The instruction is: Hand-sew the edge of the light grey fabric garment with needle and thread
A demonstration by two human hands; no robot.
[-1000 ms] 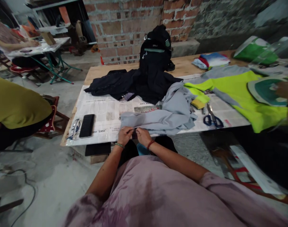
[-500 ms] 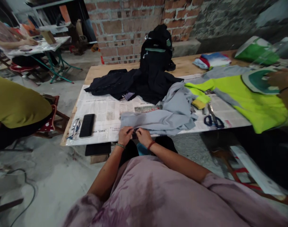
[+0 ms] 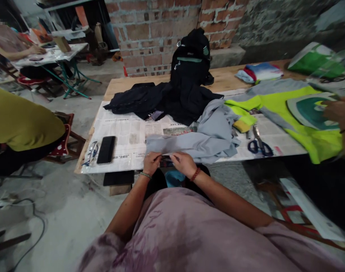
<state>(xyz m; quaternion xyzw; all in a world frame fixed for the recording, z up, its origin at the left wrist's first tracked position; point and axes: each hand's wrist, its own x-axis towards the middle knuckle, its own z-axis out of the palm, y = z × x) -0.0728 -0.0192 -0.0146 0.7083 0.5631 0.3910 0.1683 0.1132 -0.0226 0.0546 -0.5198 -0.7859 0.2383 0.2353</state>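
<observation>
My left hand is closed in a pinch at the front edge of the table. Level with it, my right hand is closed too, its fingertips pinching. Between the two hands runs a small dark strip, perhaps cloth; its exact kind is too small to make out. Just behind my fingers lies a crumpled light grey garment. To the left, a black phone and a pair of glasses lie on the newspaper. Blue-handled scissors rest at the right.
A black garment and a black backpack are at the back. On the right, another person's hand is on a rounded green and white object over a yellow-green garment. A person in a mustard top sits left.
My right hand has moved right, away from my left, so more of the dark strip shows between them. The other person's hand and the rounded object have shifted slightly. The view has shifted a little.
</observation>
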